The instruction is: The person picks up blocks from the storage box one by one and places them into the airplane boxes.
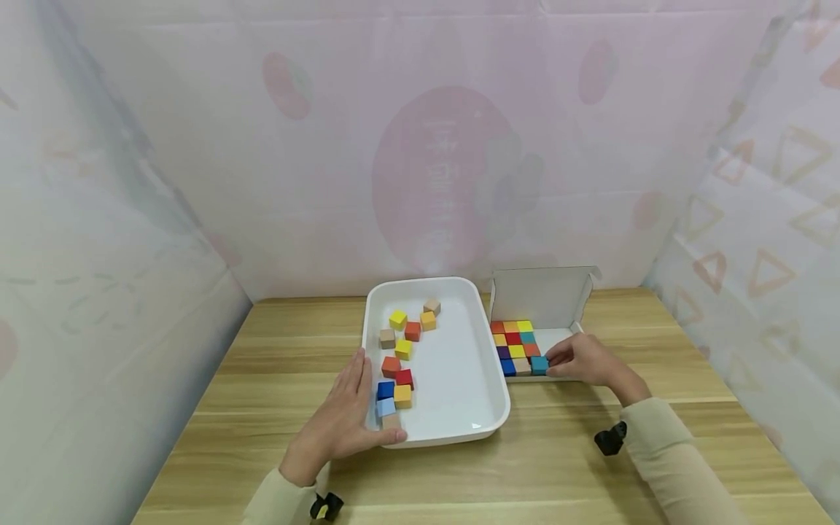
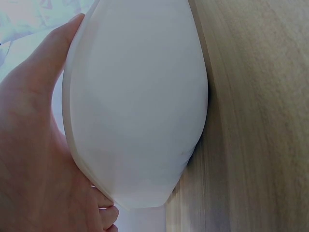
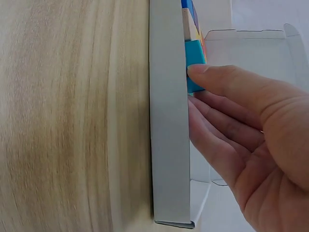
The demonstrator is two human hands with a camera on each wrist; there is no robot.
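My right hand [image 1: 580,359] reaches into a white cardboard box [image 1: 545,295] that holds a grid of coloured cubes. Its thumb and fingertips are on a teal cube [image 1: 539,365] at the near right end of the grid. In the right wrist view the thumb tip of this hand [image 3: 251,135] presses the teal cube [image 3: 194,60] just behind the box's front wall [image 3: 169,121]. My left hand [image 1: 351,408] lies flat against the near left rim of a white tray [image 1: 499,408], fingers straight. The left wrist view shows the palm [image 2: 29,145] against the tray's outer wall [image 2: 135,106].
Several loose cubes [image 1: 397,319] lie along the left half of the tray. The box lid stands upright behind the grid. A wooden table [image 1: 590,474] carries both, with patterned curtains close on three sides.
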